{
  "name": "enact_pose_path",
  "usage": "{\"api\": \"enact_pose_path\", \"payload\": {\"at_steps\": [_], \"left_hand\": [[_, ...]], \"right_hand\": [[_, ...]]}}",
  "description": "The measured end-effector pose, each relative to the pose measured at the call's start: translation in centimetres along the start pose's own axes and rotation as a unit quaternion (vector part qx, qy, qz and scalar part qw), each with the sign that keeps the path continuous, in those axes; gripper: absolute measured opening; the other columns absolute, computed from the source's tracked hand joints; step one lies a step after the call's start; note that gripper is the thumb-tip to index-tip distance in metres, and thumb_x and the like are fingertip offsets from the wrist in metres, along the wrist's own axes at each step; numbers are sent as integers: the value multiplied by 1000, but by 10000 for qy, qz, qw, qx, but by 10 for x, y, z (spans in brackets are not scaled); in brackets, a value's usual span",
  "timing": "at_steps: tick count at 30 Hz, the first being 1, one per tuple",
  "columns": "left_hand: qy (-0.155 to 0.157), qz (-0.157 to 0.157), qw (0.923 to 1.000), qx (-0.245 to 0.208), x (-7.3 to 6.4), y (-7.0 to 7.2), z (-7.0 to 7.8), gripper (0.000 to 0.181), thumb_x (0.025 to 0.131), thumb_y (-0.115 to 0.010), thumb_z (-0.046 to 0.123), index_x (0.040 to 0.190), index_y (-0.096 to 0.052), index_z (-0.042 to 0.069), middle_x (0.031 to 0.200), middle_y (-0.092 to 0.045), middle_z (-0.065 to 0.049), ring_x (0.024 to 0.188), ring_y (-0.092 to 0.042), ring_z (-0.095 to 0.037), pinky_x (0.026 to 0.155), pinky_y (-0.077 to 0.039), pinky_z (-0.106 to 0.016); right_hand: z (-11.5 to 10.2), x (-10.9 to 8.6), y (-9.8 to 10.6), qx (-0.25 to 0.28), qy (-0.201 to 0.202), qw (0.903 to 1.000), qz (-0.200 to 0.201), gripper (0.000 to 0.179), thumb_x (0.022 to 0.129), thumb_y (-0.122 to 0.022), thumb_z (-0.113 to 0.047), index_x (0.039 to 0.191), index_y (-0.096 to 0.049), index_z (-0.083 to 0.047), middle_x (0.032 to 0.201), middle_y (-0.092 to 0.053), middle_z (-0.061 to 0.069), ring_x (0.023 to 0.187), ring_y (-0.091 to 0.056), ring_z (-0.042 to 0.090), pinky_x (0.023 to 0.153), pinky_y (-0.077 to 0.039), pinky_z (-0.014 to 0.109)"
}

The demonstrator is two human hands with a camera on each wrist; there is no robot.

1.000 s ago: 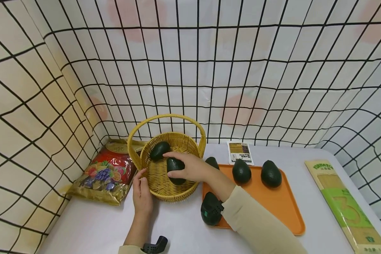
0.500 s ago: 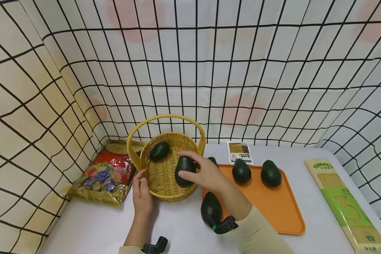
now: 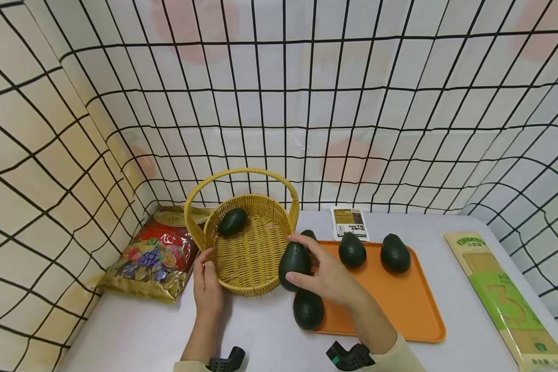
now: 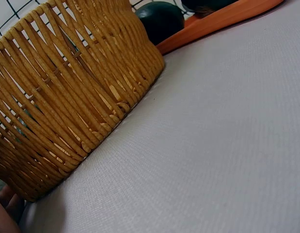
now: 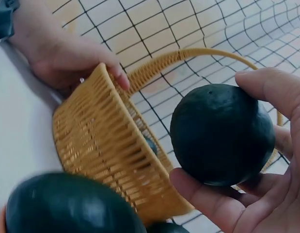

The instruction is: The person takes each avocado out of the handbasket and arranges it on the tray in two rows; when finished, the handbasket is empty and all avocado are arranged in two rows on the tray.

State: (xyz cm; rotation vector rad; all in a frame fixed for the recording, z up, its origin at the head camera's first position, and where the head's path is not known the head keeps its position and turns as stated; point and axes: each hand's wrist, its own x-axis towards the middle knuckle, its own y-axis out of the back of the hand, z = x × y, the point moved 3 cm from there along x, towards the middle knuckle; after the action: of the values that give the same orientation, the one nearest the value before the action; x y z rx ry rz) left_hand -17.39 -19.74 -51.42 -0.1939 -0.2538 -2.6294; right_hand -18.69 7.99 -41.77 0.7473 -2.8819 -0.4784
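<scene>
My right hand (image 3: 332,276) holds a dark green avocado (image 3: 294,264) just off the basket's right side, over the tray's left edge. In the right wrist view thumb and fingers curl round this avocado (image 5: 220,133). My left hand (image 3: 208,289) grips the left rim of the yellow wicker basket (image 3: 246,290), a digit hooked over it in the right wrist view. One avocado (image 3: 233,222) lies inside the basket. On the orange tray (image 3: 390,310) sit several more, such as the near-left avocado (image 3: 308,310), the back avocado (image 3: 352,250) and the right avocado (image 3: 395,254).
A red and gold fruit-printed bag (image 3: 153,256) leans left of the basket, close to it. Behind the tray lies a small white packet (image 3: 350,223). A noodle packet (image 3: 507,299) lies at the right. Black wire mesh (image 3: 285,126) encloses the back and sides.
My right hand has carried the avocado rightward and nearer, from inside the basket out past its right rim. The left hand stays on the basket; the other avocado inside has not moved.
</scene>
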Motion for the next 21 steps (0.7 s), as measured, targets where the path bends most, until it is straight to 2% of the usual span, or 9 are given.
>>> {"api": "enact_pose_path", "payload": {"at_steps": [5, 11, 14, 21], "left_hand": [[22, 34, 10000, 15, -1, 1, 0, 38, 112, -32, 25, 142, -48, 10, 158, -40, -11, 152, -30, -29, 123, -23, -49], [19, 4, 10000, -20, 0, 0, 0, 38, 112, -33, 26, 142, -48, 10, 159, -40, -10, 153, -30, -28, 123, -22, -50], [-11, 28, 10000, -55, 0, 0, 1, 37, 112, -33, 24, 142, -49, 10, 158, -41, -11, 152, -30, -28, 123, -22, -50], [47, 86, 9999, -113, -1, 0, 2, 36, 111, -35, 25, 142, -50, 13, 157, -42, -7, 151, -32, -24, 122, -23, -41]], "right_hand": [[10, -15, 11, -380, -348, 9984, 219, 70, 88, -80, -33, 148, -43, -41, 152, -49, 11, 132, -54, 40, 99, -54, 54], [19, -40, 29, -847, -652, 9937, 339, 70, 87, -81, -40, 146, -45, -44, 152, -50, 7, 133, -53, 38, 97, -55, 48], [22, -52, 38, -957, -817, 9916, 288, 70, 87, -80, -44, 147, -46, -42, 155, -47, 10, 135, -51, 41, 94, -57, 47], [33, -72, 55, -1313, -1244, 9834, 140, 66, 87, -77, -51, 146, -47, -43, 156, -45, 13, 138, -47, 46, 95, -53, 59]]}}
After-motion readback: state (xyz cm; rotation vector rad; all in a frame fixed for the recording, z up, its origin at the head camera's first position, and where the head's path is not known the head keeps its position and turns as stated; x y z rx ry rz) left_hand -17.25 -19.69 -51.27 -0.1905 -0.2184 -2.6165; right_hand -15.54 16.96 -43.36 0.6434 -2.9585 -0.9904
